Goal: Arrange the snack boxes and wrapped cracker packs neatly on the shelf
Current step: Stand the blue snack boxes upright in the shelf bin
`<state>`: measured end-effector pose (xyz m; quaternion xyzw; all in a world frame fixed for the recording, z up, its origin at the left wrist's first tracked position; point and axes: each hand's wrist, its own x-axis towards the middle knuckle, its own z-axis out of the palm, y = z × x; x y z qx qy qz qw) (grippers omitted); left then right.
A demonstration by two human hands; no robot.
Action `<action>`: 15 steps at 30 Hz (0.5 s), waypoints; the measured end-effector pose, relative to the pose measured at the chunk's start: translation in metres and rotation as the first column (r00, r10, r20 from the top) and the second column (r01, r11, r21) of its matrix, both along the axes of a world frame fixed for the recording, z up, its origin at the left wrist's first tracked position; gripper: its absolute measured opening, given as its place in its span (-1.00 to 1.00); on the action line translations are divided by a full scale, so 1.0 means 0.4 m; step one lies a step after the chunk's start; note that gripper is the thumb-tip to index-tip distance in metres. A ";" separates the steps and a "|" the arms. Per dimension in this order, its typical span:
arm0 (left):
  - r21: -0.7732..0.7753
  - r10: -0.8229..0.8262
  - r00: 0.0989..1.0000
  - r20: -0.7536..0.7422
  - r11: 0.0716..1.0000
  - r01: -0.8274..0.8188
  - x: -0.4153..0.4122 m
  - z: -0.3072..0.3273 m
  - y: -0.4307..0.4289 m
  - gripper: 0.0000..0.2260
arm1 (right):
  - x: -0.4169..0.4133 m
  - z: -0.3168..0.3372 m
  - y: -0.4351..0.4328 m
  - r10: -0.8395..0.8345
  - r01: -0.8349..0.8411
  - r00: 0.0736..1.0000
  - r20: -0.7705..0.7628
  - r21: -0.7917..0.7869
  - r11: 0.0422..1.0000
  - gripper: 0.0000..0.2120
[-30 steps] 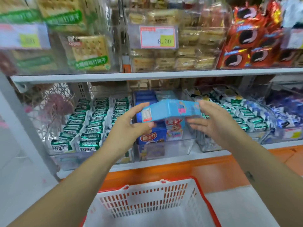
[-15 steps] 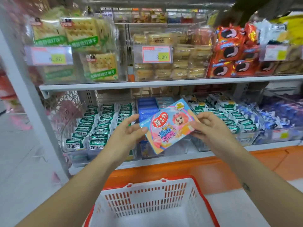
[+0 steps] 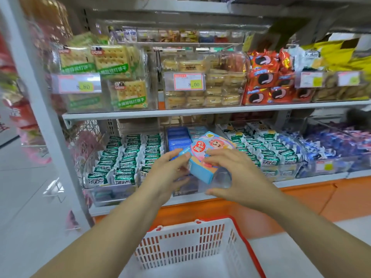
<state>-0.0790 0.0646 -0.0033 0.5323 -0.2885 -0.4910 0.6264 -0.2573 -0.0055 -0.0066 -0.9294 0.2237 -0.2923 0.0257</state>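
A light-blue snack box with a red logo and a cartoon face is held tilted over the clear bin in the middle of the lower shelf. My left hand grips its left end, and my right hand curls over its lower right part. Behind it stand more blue boxes in the same bin. Green-and-white wrapped cracker packs fill the bin to the left, and a second lot of green-and-white wrapped packs fills the bin to the right.
A red-rimmed white basket sits below my arms. The upper shelf carries bins of soda crackers, pale biscuits and red cookie packs. A grey shelf post stands at the left, with floor beyond it.
The box went from edge-on to face-up, then moved down and forward toward the middle bin. My right hand shifted from its right end onto its top.
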 end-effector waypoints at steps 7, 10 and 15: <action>-0.057 0.014 0.997 0.077 0.998 -0.009 -0.036 -0.004 -0.075 -0.85 | 0.005 -0.021 -0.073 0.063 -0.053 0.990 0.126 -0.078 0.996 -0.56; -0.069 -0.003 0.969 0.248 0.997 0.020 -0.024 -0.009 -0.109 -0.75 | -0.003 -0.023 -0.120 0.053 -0.051 0.971 0.235 -0.012 0.999 -0.58; -0.061 -0.027 0.658 0.752 0.992 0.110 0.019 -0.040 -0.148 -0.71 | -0.030 -0.043 -0.201 -0.037 -0.037 0.939 0.342 0.208 0.978 -0.59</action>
